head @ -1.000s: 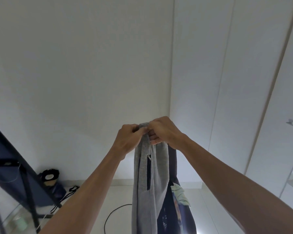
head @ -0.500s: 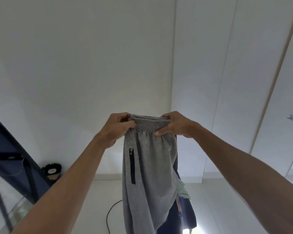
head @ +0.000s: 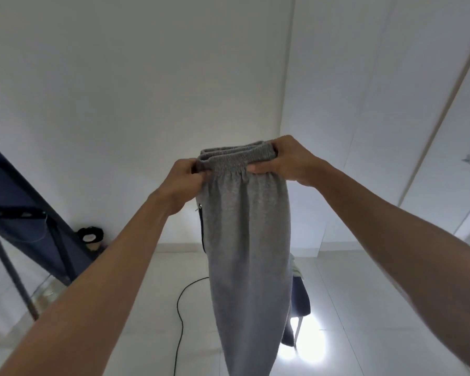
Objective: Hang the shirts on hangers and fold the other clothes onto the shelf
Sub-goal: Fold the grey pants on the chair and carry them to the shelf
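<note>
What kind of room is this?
Probably a bedroom or laundry corner at home: tall white wardrobe doors on the right, grey sweatpants held up, more clothes draped behind.

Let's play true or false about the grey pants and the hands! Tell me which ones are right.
1. Both hands hold the grey sweatpants by the waistband. True.
2. The left hand is empty. False: it grips the waistband's left end.
3. The sweatpants hang down in the air. True.
4. The right hand holds a hanger. False: it pinches the waistband.
5. A black cable lies on the floor. True.
</note>
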### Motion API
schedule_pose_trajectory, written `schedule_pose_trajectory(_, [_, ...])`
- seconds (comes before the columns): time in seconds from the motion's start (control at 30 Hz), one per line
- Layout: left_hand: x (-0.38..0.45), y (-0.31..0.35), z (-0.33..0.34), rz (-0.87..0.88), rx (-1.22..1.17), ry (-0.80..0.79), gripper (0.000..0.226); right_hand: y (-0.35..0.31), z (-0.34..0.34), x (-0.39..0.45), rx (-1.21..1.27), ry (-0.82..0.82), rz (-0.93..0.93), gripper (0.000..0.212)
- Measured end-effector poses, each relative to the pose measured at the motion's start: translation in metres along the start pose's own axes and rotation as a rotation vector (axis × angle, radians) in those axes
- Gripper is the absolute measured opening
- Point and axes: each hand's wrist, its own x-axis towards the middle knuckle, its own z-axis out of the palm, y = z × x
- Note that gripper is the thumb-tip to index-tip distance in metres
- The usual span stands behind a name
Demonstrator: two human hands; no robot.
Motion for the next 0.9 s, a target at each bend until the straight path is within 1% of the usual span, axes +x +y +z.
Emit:
schedule_pose_trajectory(0.07, [-0.006,-0.006,0.005,0.008,0.004,-0.032,0.021,-0.001,0.003,-0.003,0.073,0.048,0.017,0.040])
schedule_pose_trajectory(0.1, [-0.008,-0.011,0.007,0.007,0.052,-0.042,0.020,-0.001,0.005,-0.005,0.058,0.040,0.038,0.040])
schedule_pose_trajectory(0.17, [-0.011,-0.022,0.008,0.006,0.114,-0.001,0.021,0.005,0.009,-0.013,-0.036,-0.005,0.090,0.040])
schedule_pose_trajectory(0.2, [-0.013,-0.026,0.009,0.001,0.104,0.026,0.020,0.009,0.011,-0.017,-0.051,-0.003,0.109,0.040])
schedule_pose_trajectory(0.27, [-0.017,-0.034,0.012,-0.004,0.057,0.063,0.020,0.014,0.013,-0.028,-0.024,0.068,0.126,0.043])
schedule_pose_trajectory(0.37, [-0.024,-0.033,0.019,0.000,0.002,0.013,0.025,0.024,0.018,-0.045,0.069,0.167,0.158,0.043])
schedule_pose_trajectory(0.4, [-0.027,-0.032,0.021,0.003,-0.019,-0.001,0.025,0.028,0.019,-0.052,0.123,0.181,0.195,0.043])
schedule_pose_trajectory(0.47, [-0.034,-0.034,0.024,-0.013,-0.057,-0.004,0.023,0.037,0.022,-0.067,0.131,0.126,0.263,0.045])
schedule_pose_trajectory(0.53, [-0.043,-0.039,0.028,-0.044,-0.077,-0.015,0.022,0.046,0.023,-0.079,0.076,0.070,0.239,0.039])
schedule_pose_trajectory(0.6, [-0.050,-0.042,0.031,-0.044,-0.080,-0.007,0.025,0.050,0.023,-0.085,0.124,0.106,0.194,0.039])
schedule_pose_trajectory(0.67, [-0.058,-0.036,0.036,-0.029,-0.025,0.029,0.027,0.051,0.020,-0.091,0.179,0.135,0.179,0.040])
schedule_pose_trajectory(0.77, [-0.065,-0.031,0.046,-0.043,0.039,0.040,0.029,0.054,0.012,-0.103,0.168,0.134,0.177,0.039])
schedule_pose_trajectory(0.83, [-0.071,-0.031,0.054,-0.059,0.062,0.055,0.028,0.060,0.008,-0.113,0.138,0.146,0.161,0.032])
schedule_pose_trajectory(0.9, [-0.080,-0.033,0.068,-0.096,0.081,0.066,0.024,0.067,0.005,-0.127,0.105,0.164,0.170,0.017])
